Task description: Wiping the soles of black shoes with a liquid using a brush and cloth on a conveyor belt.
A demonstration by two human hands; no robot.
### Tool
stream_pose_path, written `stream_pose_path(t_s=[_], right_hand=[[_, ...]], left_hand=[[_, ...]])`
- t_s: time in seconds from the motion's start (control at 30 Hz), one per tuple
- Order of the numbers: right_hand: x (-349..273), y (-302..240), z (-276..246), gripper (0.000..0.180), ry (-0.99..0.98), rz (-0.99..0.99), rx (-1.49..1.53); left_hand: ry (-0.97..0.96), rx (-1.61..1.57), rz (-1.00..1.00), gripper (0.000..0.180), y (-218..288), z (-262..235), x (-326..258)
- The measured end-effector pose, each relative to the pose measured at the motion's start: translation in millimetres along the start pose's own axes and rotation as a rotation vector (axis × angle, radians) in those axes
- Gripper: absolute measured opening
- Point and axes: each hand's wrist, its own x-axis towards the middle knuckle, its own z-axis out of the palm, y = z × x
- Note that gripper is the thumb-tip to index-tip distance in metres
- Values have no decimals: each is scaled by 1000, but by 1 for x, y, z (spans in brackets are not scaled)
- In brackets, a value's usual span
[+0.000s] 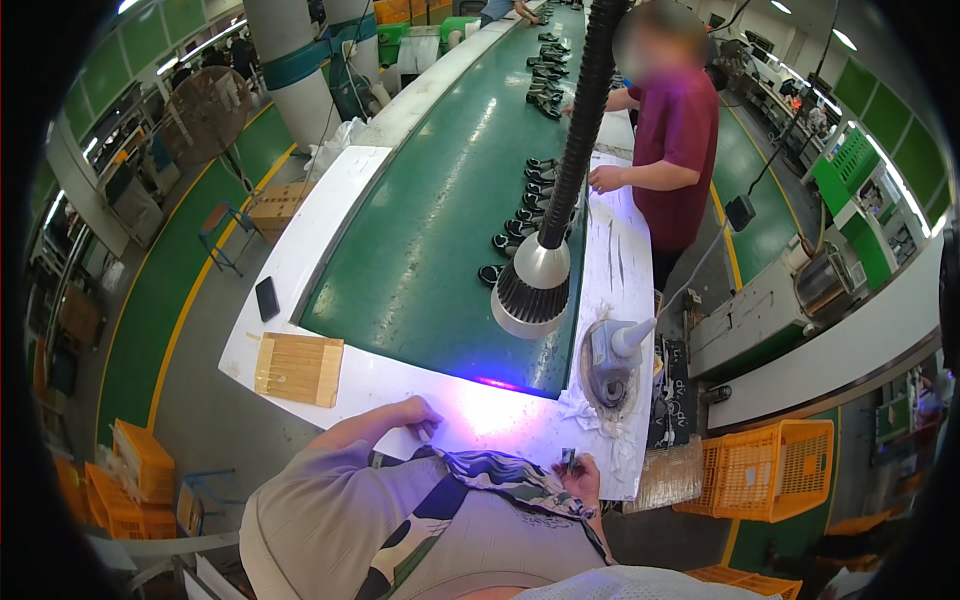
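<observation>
A worker's [340,510] right hand [580,480] pinches a small dark piece [569,458] at the white table's [385,388] near edge; the left hand [421,414] curls, contents unclear. A corrugated black hose [575,140] at 12 o'clock partly hides the conveyor [430,220]; a wooden board [298,369] lies at 10.

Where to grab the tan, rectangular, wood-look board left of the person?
Probably the right edge, pinched by the left hand coming from the right. The board lies flat on the white tabletop; it looks thin, and that straight edge faces the hand, unobstructed.
</observation>
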Motion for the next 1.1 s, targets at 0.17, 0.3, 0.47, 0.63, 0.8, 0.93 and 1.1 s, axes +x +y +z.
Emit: stream_pose_path(t_s=[0.17,0.3,0.47,0.63,0.8,0.93,1.1], right_hand=[[0,1,1,14,21,-6,-13],[-1,1,3,13,-1,-18,-3],[-1,0,3,14,9,-11,-12],[-2,0,2,15,-6,-16,2],[-2,1,7,16,17,-19,4],[-2,2,9,16,32,-12,2],[-2,2,8,16,26,-22,7]], left_hand=[[-5,-11,-5,34,-2,-1,4],[-8,-9,-5,33,-1,-1,3],[-4,-10,2,33,-2,-1,3],[-6,-13,-3,33,-3,-1,4],[-6,-8,-8,33,-7,-3,9],[1,-18,-3,33,-8,-3,13],[2,-26,1,38,-4,-1,5]])
